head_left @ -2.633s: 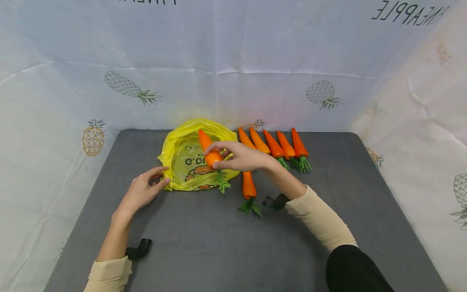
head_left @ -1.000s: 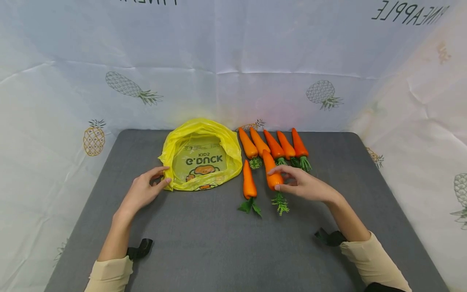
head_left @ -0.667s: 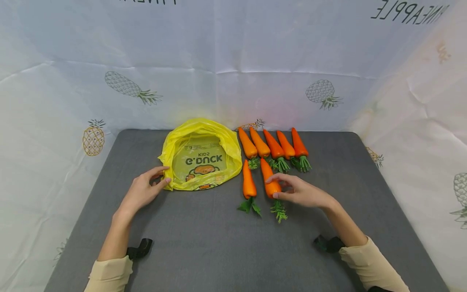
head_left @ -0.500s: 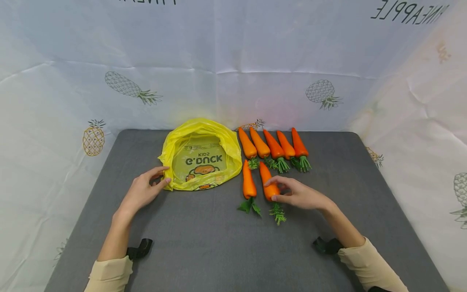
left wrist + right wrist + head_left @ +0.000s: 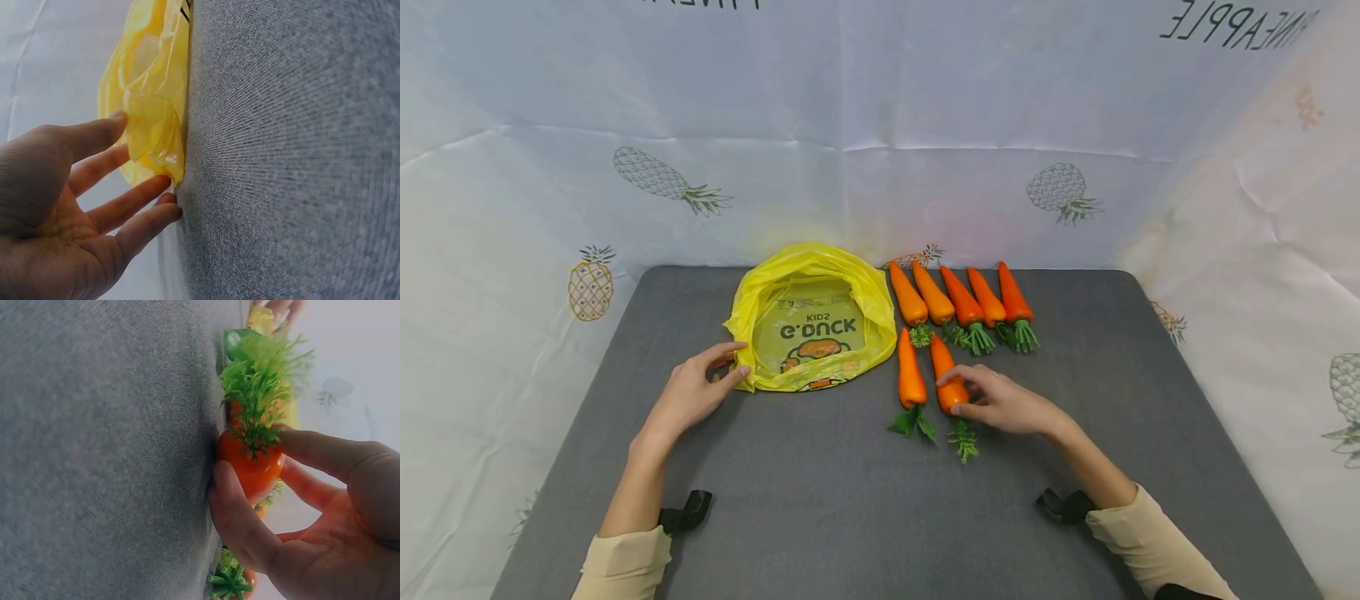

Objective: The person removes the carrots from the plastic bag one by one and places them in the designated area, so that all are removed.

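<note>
My left hand [image 5: 696, 387] is at the left edge of a yellow plastic bag [image 5: 880, 337], thumb and fingers holding its crumpled rim, as the left wrist view shows up close. The bag lies with its mouth spread wide. My right hand [image 5: 1007, 404] grips an orange carrot [image 5: 942, 360] near its thick end, thumb on one side and fingers on the other; its feathery green top [image 5: 256, 387] points toward me. Left of it, and roughly parallel, lies another carrot [image 5: 911, 375] with flat dark leaves.
Behind them, several carrots [image 5: 1017, 296] lie in a slanted row along the back edge of the grey table [image 5: 820, 500]. A white cloth with pineapple prints [image 5: 880, 200] hangs behind the table. Black straps [image 5: 688, 510] are on both wrists.
My right hand has carried the carrot out from over the bag, rightward and toward me, then slid it slightly left beside the leafy carrot. My left hand has stayed at the bag.
</note>
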`<state>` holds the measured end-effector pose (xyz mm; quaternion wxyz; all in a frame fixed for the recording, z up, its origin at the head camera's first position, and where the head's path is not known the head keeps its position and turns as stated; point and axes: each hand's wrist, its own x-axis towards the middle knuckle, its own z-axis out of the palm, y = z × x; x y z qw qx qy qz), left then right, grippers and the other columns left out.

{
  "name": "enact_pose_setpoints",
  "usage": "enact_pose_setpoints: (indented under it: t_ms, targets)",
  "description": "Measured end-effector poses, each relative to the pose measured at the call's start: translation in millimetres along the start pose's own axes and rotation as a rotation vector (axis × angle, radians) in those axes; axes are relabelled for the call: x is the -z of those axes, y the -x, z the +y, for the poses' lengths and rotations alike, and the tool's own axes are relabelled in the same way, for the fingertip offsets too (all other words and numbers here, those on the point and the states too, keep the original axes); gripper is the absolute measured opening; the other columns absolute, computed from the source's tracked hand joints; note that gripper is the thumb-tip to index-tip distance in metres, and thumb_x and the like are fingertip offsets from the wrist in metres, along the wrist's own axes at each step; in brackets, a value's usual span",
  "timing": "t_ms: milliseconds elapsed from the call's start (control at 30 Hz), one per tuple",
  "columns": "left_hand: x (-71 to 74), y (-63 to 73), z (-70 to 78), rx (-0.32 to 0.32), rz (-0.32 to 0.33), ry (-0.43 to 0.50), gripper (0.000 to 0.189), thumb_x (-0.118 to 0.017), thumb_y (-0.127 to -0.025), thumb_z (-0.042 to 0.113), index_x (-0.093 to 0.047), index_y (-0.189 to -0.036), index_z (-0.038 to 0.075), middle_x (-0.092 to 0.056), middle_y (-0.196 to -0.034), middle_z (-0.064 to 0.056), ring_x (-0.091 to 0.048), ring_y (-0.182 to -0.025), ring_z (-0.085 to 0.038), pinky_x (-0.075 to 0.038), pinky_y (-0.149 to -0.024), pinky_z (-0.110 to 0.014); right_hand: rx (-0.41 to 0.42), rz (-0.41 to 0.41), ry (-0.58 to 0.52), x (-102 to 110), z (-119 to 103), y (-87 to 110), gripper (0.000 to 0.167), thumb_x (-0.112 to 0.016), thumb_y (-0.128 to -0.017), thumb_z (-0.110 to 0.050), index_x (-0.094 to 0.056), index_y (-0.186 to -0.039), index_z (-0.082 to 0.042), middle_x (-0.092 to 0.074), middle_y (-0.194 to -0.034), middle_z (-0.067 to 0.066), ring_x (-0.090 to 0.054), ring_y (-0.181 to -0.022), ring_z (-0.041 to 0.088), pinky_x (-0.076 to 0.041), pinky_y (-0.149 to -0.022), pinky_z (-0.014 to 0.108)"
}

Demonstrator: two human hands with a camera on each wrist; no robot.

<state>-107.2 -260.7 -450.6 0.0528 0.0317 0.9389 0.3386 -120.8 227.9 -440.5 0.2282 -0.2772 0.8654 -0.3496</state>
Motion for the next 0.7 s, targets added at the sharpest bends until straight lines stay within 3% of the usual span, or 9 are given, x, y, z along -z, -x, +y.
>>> enact_pose_setpoints:
  t_ms: [400, 700]
  targets:
    - [2.5, 0.9, 0.3, -0.016, -0.003, -0.01, 0.055, -0.067, -0.11, 0.031, -0.056, -0.156, 0.005, -0.062, -0.151, -0.032, -0.062, -0.138, -0.05, -0.055, -0.107, -0.066, -0.018, 0.035, 0.066, -3.3, -4.4, -1.9, 0.041, -0.072, -0.106, -0.018, -0.064, -0.146, -0.013, -0.065, -0.134, 0.012, -0.057, -0.107, 0.02, -0.061, -0.091, 0.032]
    - [3.4, 3.4, -0.4, -0.006, -0.013, -0.015, 0.056, -0.067, -0.11, 0.033, -0.055, -0.157, 0.006, -0.061, -0.152, -0.032, -0.061, -0.138, -0.052, -0.053, -0.107, -0.069, -0.023, 0.044, 0.017, 0.3, -2.0, 3.5, 0.044, -0.07, -0.108, -0.02, -0.061, -0.15, -0.013, -0.061, -0.142, 0.019, -0.068, -0.122, 0.035, -0.064, -0.098, 0.044]
